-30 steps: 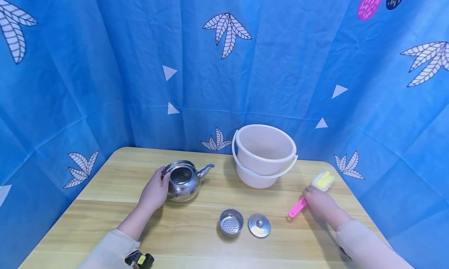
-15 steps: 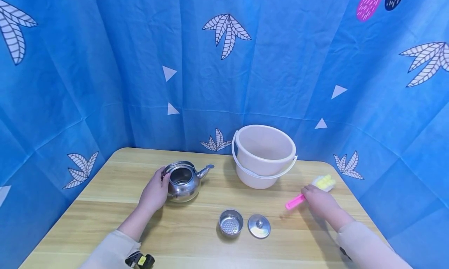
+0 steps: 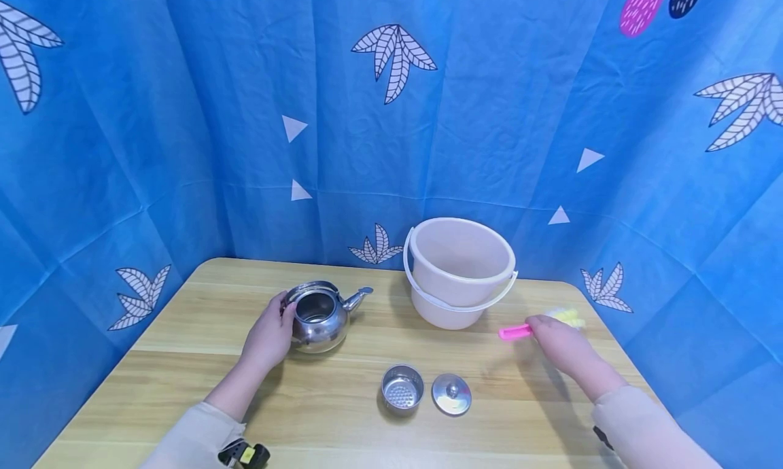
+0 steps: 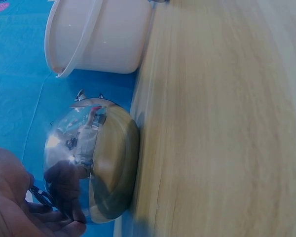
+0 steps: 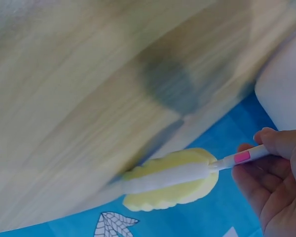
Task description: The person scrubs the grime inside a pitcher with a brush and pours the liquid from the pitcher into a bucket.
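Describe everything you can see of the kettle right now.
The kettle is round, shiny and metal-looking, its polished side mirroring the surroundings. Its top opening is uncovered; what may lie inside is unclear. A short spout points right, toward the white bucket, without touching it. A curved band, probably a folded handle, runs behind the opening. The left hand holds the kettle's left side. It looks roughly upright on the table, though full base contact is hard to confirm.

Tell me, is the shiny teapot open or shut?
Open. The teapot shows its inside through its top hole, and a knobbed lid lies apart on the table.
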The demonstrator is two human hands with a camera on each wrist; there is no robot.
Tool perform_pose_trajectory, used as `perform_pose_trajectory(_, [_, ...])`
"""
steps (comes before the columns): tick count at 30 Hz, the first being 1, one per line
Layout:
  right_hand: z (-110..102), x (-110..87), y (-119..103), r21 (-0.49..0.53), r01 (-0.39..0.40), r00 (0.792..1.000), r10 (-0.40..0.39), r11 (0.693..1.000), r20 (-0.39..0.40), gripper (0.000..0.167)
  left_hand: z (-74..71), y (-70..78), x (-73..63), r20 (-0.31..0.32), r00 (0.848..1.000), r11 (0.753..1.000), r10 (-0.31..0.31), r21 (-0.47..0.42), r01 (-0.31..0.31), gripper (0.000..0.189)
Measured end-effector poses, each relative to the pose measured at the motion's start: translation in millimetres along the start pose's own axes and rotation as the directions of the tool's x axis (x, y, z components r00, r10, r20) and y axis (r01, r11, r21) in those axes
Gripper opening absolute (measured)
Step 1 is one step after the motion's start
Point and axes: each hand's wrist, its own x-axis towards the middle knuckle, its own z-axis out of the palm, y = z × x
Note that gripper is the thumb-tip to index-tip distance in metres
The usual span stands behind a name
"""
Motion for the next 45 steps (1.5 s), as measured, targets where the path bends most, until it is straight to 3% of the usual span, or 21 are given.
perform_pose_trajectory(2, [-2.4, -0.5, -1.2, 0.009, 0.001, 1.0, -0.001, 1.0, -0.016, 0.034, 0.0, 0.4, -0.1, -0.002, 1.0, 1.0, -0.001, 0.0, 0.001, 0.059])
perform_pose_trajectory(9, [-7.9, 1.8, -3.2, -0.124, 0.109, 0.989, -0.12, 0.986, -0.085, 0.019, 1.3, 1.7, 0.7, -0.017, 1.0, 1.0, 0.007, -0.002, -0.007, 0.057])
perform_pose_trajectory(17, [-11.2, 4.2, -2.5, -0.172, 0.134, 0.982, -0.154, 0.976, -0.109, 0.014, 1.5, 2.2, 0.5, -0.013, 1.0, 1.0, 0.004, -0.001, -0.004, 0.057])
perform_pose_trajectory(28, [-20.4, 6.3, -9.2, -0.114, 0.136, 0.98, -0.15, 0.984, -0.128, 0.011, 0.8, 2.4, 0.6, -0.007, 1.0, 1.0, -0.006, -0.001, 0.006, 0.058])
perform_pose_trajectory(45, [-49.7, 1.8, -29.2, -0.038, 0.075, 0.988, -0.08, 0.996, -0.134, 0.015, 1.3, 0.6, -0.1, -0.02, 1.0, 1.0, 0.001, 0.007, -0.001, 0.058])
